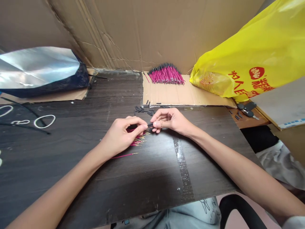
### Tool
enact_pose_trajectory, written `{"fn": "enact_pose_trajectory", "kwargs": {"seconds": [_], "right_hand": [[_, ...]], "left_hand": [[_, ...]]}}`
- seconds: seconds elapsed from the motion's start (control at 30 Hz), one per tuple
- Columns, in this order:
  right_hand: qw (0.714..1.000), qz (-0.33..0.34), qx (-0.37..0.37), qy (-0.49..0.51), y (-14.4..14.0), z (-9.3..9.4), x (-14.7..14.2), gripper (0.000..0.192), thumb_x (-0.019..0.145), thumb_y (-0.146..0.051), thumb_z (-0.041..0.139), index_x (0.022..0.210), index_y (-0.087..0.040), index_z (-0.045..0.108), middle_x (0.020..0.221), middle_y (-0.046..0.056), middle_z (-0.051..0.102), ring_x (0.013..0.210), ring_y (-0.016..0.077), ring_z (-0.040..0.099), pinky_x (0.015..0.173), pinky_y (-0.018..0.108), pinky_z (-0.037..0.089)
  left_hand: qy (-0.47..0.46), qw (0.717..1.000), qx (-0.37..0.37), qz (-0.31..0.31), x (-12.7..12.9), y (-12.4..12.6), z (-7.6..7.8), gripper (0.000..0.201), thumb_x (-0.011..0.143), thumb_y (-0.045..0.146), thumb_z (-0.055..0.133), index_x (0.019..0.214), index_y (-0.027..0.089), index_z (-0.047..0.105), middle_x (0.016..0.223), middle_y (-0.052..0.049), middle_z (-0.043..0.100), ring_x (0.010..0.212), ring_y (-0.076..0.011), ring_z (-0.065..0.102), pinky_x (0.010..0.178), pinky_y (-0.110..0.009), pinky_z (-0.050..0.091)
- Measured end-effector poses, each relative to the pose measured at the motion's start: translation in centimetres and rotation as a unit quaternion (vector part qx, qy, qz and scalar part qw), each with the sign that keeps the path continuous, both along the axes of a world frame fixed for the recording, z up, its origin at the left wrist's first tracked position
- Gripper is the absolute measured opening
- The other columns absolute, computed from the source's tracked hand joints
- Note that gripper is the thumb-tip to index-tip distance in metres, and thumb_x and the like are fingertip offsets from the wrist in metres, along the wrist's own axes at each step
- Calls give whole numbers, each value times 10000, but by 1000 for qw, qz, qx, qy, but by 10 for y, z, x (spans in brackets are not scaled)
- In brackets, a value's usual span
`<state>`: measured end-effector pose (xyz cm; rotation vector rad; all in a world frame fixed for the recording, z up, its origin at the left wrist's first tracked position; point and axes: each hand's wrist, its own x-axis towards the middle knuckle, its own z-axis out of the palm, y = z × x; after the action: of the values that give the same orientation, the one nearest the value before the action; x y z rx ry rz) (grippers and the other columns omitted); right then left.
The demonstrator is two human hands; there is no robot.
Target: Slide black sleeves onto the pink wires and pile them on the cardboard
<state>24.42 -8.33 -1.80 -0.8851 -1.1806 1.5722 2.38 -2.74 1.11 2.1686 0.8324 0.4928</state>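
Note:
Between the fingertips of both hands is a short black tube (150,125). My right hand (168,121) pinches its right end with thumb and fingers. My left hand (126,132) is closed in a pinch at the tube's left end; what lies inside that pinch is hidden. Under and beside my left hand is a bunch of pink wires (138,140) with gold-coloured metal tips pointing right. A single pink wire (124,155) lies apart, nearer to me. Just beyond my hands is a scatter of loose black tubes (140,109).
A pile of pink wires with black ends (166,73) lies on a cardboard sheet (190,95) at the back. A yellow bag (238,60) stands right, a silver-and-blue bag (43,70) left. White loops (44,121) and black strips are at left, a dark tool (246,110) at right.

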Motion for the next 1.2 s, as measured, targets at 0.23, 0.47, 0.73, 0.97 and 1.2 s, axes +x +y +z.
{"fn": "enact_pose_trajectory", "kwargs": {"seconds": [0.23, 0.47, 0.73, 0.97, 1.2], "right_hand": [[1000, 20, 4, 23, 2, 2, 5, 231, 811, -259, 827, 954, -134, 695, 844, 46, 765, 761, 137, 738, 772, 275, 612], [999, -17, 10, 33, 1, 0, 0, 257, 827, -323, 815, 945, -144, 674, 807, 33, 754, 718, 124, 723, 717, 255, 608], [997, -74, 16, 12, -2, 1, -8, 341, 792, -405, 833, 930, -165, 634, 816, 21, 730, 738, 143, 719, 682, 279, 615], [979, -174, 97, -54, -11, 2, -17, 219, 900, -360, 723, 970, -170, 642, 875, 23, 655, 778, 138, 679, 635, 252, 594], [954, -184, 193, -139, -23, 15, -22, 143, 995, -321, 593, 1013, -186, 636, 1243, 92, 662, 1101, 189, 650, 750, 265, 607]], "left_hand": [[-24, 996, -87, 1, 5, -6, 2, 260, 953, 402, 625, 877, 170, 716, 713, 27, 637, 640, -104, 507, 649, -225, 400], [-45, 991, -129, 3, 4, -4, 3, 282, 945, 417, 630, 861, 155, 693, 685, 11, 608, 634, -115, 514, 617, -224, 404], [-72, 987, -140, 34, 7, 0, 6, 303, 918, 425, 653, 801, 146, 677, 654, -12, 645, 632, -134, 566, 651, -239, 443], [-87, 983, -148, 63, 4, 2, 7, 284, 925, 408, 676, 825, 143, 695, 723, -31, 727, 676, -137, 644, 709, -233, 492], [-88, 980, -170, 50, 2, 3, 6, 277, 904, 414, 708, 828, 148, 702, 715, -29, 748, 670, -139, 667, 684, -220, 488]]}}
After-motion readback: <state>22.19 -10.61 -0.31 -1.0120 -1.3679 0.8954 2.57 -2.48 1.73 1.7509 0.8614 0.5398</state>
